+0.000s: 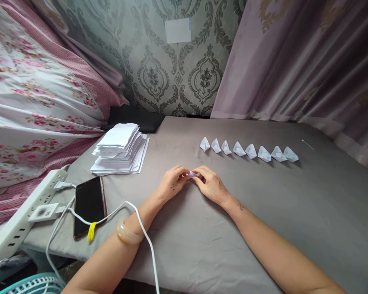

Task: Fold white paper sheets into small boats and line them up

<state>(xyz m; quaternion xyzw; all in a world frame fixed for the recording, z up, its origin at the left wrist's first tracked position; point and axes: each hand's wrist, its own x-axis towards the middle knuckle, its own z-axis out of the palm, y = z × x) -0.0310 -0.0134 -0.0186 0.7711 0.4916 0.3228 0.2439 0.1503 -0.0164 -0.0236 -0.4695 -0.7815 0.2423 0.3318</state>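
Between my two hands is a small piece of folded white paper [191,174], mostly covered by the fingers. My left hand [173,181] pinches its left side, and my right hand [211,183] pinches its right side. Both hands are just above the grey tablecloth, near the middle of the table. Beyond them to the right stands a row of several folded paper boats [239,149]. To the left of my hands sits a stack of white paper sheets [119,149].
A phone [90,206] lies at the left with a white cable [144,228] looping over my left forearm. Near the left edge is a white power strip [27,212]. A black cloth [138,117] lies behind the stack, and a thin stick [308,144] at the far right.
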